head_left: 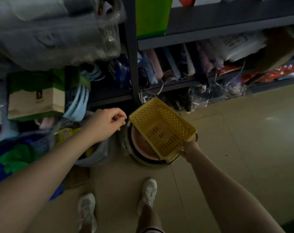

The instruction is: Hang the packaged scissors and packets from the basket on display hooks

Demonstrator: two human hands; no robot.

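Note:
A yellow perforated plastic basket [161, 128] hangs tilted above a stack of round tubs, and nothing shows inside it. My right hand [189, 147] grips its near corner from below, mostly hidden behind the rim. My left hand [107, 122] hovers just left of the basket with the fingers loosely curled and nothing in them. No packaged scissors, packets or display hooks are visible.
A stack of round tubs [139, 148] stands on the tiled floor under the basket. Dark metal shelving [132, 64] holds folded umbrellas, bags and packaged goods. Piled goods and a cardboard box [37, 101] crowd the left. My two white shoes [147, 194] stand on the floor.

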